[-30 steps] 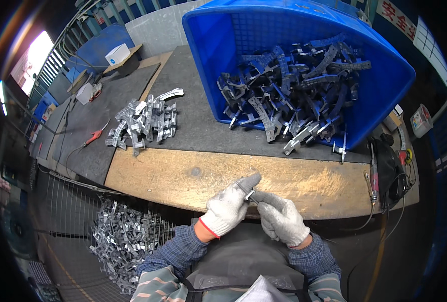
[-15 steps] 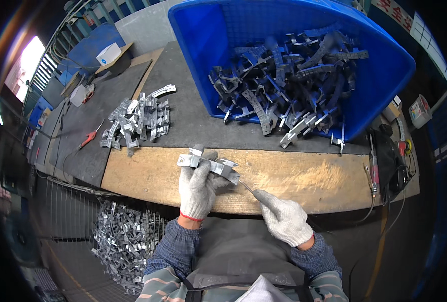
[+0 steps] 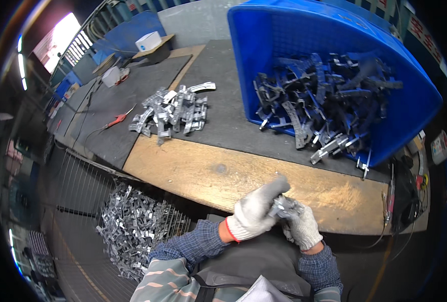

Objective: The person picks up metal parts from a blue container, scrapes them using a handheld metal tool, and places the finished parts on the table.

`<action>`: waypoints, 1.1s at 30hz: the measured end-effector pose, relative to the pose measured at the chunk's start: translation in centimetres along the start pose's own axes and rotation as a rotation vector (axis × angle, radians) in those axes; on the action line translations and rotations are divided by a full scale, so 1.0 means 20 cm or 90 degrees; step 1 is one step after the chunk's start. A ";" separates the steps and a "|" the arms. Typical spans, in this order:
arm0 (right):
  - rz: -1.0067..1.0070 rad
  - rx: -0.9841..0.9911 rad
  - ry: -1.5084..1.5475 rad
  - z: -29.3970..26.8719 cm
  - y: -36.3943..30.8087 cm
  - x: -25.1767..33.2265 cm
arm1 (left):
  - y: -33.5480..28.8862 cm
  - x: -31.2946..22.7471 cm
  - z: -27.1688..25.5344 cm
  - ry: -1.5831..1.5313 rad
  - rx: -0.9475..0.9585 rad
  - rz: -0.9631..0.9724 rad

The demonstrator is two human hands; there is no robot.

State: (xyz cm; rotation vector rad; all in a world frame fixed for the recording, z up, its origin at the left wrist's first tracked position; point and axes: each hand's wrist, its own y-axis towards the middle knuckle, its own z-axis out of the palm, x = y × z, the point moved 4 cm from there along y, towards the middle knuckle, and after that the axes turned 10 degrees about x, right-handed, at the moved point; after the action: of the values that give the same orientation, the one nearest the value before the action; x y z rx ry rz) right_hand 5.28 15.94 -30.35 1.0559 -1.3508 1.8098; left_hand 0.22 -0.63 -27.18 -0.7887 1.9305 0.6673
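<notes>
Both my hands, in white knit gloves with grey fingers, are close together in front of my dark apron by the bench's near edge. My left hand is closed around a silvery metal bracket, which is blurred and partly covered by the gloves. My right hand is curled against the bracket's right side. Its fingers are bent in, and the thin rod-like tool seen in it earlier is hidden. A pile of similar metal brackets lies on the dark mat, beyond my left hand.
A large blue bin, tipped toward me, holds many brackets. A wire basket of small metal parts stands below the bench at left. A red-handled tool lies on the mat; another corded tool rests at the wooden board's right end.
My hands have come together, nearer my body and to the right, taking the bracket along. The bracket has turned and the thin tool is out of sight. The whole view has shifted and tilted.
</notes>
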 end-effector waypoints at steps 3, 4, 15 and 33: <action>0.036 0.012 -0.011 0.01 -0.02 0.00 | 0.04 -0.01 -0.06 0.310 -0.060 0.127; 0.020 0.042 -0.016 0.02 -0.03 0.01 | 0.05 0.04 -0.08 0.293 -0.038 0.076; -0.180 -0.135 -0.495 -0.18 -0.08 0.02 | 0.04 0.39 -1.42 0.348 -0.636 -0.190; -0.259 -0.161 -0.521 -0.20 -0.06 -0.04 | 1.00 -0.16 0.30 0.620 0.033 0.220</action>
State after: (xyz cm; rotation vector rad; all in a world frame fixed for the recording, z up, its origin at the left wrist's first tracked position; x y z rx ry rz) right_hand 5.65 20.11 -31.10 1.8649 -1.5886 0.8885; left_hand -10.28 17.43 -24.20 -0.8294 3.0042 0.4493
